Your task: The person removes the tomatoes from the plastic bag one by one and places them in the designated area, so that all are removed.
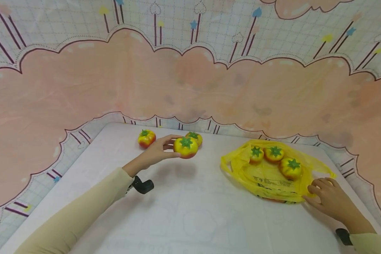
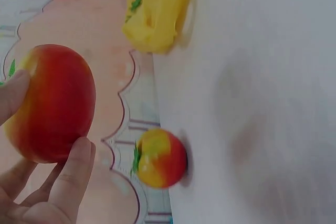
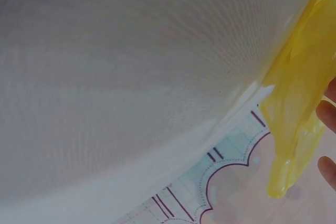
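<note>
In the head view my left hand [image 1: 160, 152] holds a yellow-and-red tomato [image 1: 185, 148] with a green star-shaped top, above the white table. The left wrist view shows the thumb and fingers [image 2: 76, 174] around the tomato's red underside [image 2: 60, 103]. Partly behind it in the head view stands another tomato [image 1: 198, 138]. My right hand [image 1: 331, 197] is at the near right edge of a yellow plastic bag [image 1: 266, 173], fingers loosely bent. Its fingertips [image 3: 327, 115] show beside the bag's side [image 3: 302, 87] in the right wrist view. Three tomatoes [image 1: 274, 153] sit at the bag.
One more tomato [image 1: 146, 138] stands near the back edge of the white table [image 1: 190, 218], left of the held one. A curtain-like cloth [image 1: 190, 84] with a pink cloud pattern hangs behind and beside the table. Black wrist mounts [image 1: 143, 185] are strapped under both wrists.
</note>
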Motion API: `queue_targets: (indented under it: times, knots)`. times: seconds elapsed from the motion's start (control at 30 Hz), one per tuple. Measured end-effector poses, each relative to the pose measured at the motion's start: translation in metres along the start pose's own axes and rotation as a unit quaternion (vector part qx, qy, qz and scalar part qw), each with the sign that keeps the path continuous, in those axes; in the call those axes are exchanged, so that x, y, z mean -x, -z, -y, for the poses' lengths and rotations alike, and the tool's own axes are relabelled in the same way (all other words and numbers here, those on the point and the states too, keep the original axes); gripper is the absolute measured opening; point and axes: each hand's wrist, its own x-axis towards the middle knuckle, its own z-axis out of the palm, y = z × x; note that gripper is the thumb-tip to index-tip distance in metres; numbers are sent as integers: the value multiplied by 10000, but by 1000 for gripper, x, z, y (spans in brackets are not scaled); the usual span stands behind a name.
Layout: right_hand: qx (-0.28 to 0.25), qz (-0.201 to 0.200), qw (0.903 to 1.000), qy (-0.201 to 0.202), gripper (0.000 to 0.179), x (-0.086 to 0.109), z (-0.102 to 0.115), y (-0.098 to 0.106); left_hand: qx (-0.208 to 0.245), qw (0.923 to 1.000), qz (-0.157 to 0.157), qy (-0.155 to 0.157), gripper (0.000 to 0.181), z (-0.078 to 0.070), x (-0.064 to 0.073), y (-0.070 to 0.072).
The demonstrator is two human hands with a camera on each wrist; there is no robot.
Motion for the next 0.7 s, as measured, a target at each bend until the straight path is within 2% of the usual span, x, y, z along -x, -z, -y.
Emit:
queue_targets:
  times: [0.3,0.7]
  knots:
    - [46,19,10000,-47,28,1,0,0,-191,9981,-532,240,65,23,18,34]
    - [-24,-5,10000,-40,27,0,-2,-1,-152,9931,-1064,467,69,43,46,77]
